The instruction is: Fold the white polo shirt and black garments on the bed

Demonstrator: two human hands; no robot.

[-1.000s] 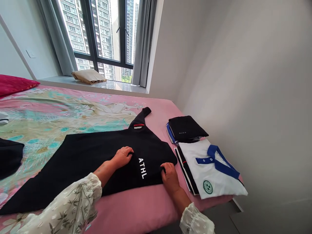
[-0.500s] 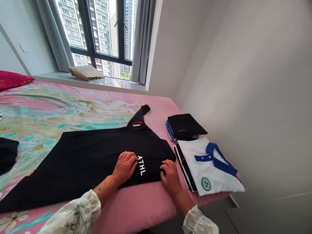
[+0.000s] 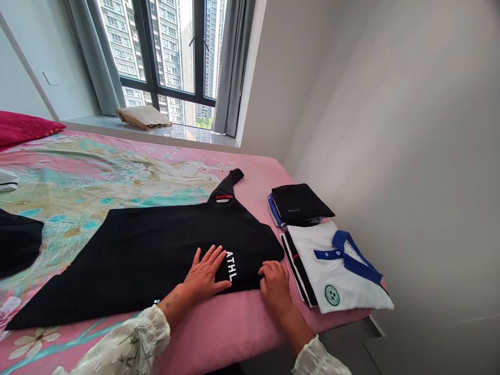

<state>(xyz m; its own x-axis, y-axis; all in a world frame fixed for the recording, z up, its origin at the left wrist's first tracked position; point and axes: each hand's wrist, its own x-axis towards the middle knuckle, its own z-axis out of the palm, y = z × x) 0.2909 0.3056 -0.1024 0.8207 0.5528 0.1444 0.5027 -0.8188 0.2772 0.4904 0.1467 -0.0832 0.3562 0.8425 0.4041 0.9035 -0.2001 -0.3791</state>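
Observation:
A black shirt [image 3: 164, 245], folded lengthwise, lies on the bed with its collar standing up at the far side and white "ATHL" lettering near the right. My left hand [image 3: 207, 273] rests flat on it, fingers spread, just left of the letters. At the shirt's near right part, my right hand [image 3: 274, 281] has its fingers curled over the cloth close to the edge; the fingertips are partly hidden. Right beside that hand, a folded white polo shirt [image 3: 308, 276] with a blue collar and green badge tops a pile of folded clothes.
Behind the white shirt is another pile topped by black folded clothing [image 3: 300, 200]. More black cloth [image 3: 19, 242] and a white garment [image 3: 8, 179] lie at the left. A red pillow [image 3: 27, 127] sits far left. The pink bed edge [image 3: 219, 333] runs along the front.
My left hand has flattened and its fingers have spread out on the shirt. The fingers of my right hand have curled in more at the cloth's edge. The view has shifted slightly.

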